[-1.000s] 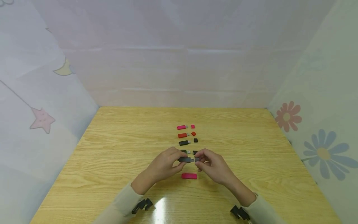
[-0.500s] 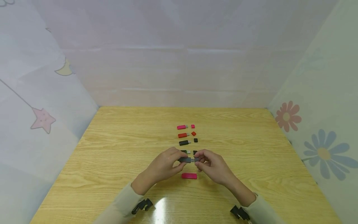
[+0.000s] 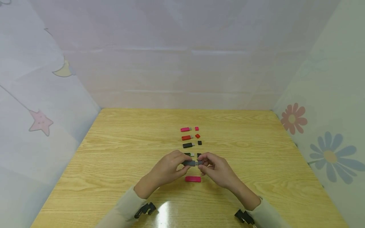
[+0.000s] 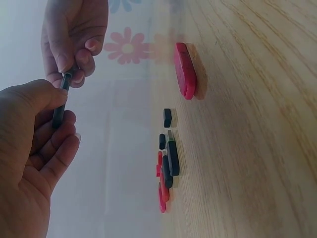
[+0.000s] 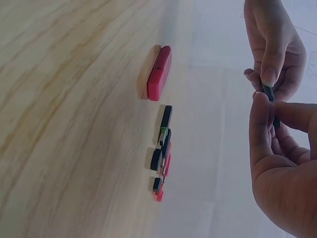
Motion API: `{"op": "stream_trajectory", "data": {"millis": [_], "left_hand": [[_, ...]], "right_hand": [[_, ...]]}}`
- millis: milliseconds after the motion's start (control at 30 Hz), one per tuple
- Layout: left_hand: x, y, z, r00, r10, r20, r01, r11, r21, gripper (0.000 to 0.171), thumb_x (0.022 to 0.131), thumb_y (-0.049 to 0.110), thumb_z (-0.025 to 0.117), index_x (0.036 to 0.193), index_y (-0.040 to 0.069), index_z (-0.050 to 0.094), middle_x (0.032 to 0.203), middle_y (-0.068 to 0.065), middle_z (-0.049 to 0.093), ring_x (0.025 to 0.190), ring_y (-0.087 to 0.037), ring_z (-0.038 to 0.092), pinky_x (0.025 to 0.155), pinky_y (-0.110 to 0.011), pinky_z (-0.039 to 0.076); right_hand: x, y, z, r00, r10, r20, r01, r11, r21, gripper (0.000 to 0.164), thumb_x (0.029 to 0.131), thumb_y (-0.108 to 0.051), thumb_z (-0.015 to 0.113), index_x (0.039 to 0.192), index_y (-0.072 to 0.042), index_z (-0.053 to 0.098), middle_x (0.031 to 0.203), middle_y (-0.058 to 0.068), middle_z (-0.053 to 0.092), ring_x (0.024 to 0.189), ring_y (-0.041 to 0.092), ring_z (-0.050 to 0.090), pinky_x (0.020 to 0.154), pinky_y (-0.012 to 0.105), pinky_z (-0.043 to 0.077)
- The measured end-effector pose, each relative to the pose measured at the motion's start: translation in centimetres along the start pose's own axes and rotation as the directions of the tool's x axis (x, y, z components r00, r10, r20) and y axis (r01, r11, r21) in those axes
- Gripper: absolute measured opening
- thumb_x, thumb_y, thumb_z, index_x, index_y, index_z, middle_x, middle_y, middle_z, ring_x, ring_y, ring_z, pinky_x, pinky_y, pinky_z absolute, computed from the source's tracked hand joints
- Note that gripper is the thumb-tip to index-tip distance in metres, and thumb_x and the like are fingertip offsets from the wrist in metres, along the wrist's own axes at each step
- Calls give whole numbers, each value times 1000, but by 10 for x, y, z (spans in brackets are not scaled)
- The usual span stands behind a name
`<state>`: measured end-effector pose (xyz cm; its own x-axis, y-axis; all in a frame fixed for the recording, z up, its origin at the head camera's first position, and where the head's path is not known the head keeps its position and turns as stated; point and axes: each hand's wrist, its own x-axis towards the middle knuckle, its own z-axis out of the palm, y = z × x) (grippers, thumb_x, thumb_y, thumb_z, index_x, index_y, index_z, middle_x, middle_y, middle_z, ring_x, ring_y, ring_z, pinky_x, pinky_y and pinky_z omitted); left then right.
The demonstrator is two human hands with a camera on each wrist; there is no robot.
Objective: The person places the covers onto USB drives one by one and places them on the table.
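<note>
My left hand (image 3: 168,166) pinches a dark grey USB stick (image 3: 189,163) between thumb and fingers, its metal connector pointing right. Facing it, my right hand (image 3: 218,167) pinches the stick's small grey cap (image 3: 200,162), largely covered by the fingertips. Cap and connector are in line, with a short piece of metal showing between cap and body. In the left wrist view the stick (image 4: 60,106) is held above the table. A capped pink USB stick (image 3: 193,179) lies just in front of the hands.
Beyond the hands, uncapped sticks lie in a column on the wooden table (image 3: 128,136): pink (image 3: 186,129), red (image 3: 187,137), black (image 3: 188,145), and another black one (image 3: 191,155) partly hidden by my left hand. Each has its cap to its right, like the red cap (image 3: 197,136).
The cap in my right hand has moved slightly left toward the stick, so less of the connector shows. The left hand and the things on the table have stayed put.
</note>
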<state>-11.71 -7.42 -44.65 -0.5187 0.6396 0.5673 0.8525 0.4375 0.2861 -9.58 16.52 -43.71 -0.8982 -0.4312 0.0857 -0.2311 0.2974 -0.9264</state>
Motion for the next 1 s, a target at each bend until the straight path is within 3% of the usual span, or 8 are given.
{"op": "stream_trajectory", "data": {"millis": [367, 1000], "left_hand": [[0, 1, 0, 1000, 2, -1, -2, 1000, -4, 25, 86, 10, 81, 108, 6, 70, 99, -1, 70, 92, -10, 66, 82, -18, 54], [3, 3, 1, 1000, 2, 10, -2, 1000, -2, 24, 86, 11, 82, 107, 6, 71, 99, 0, 69, 91, -9, 66, 81, -16, 53]], "right_hand": [[0, 1, 1, 999, -35, 3, 35, 999, -16, 19, 97, -4, 66, 115, -1, 62, 95, 10, 65, 78, 19, 67, 71, 40, 61], [1, 1, -1, 1000, 11, 8, -11, 1000, -28, 18, 97, -2, 67, 114, -4, 63, 95, 8, 66, 79, 21, 67, 72, 42, 61]]}}
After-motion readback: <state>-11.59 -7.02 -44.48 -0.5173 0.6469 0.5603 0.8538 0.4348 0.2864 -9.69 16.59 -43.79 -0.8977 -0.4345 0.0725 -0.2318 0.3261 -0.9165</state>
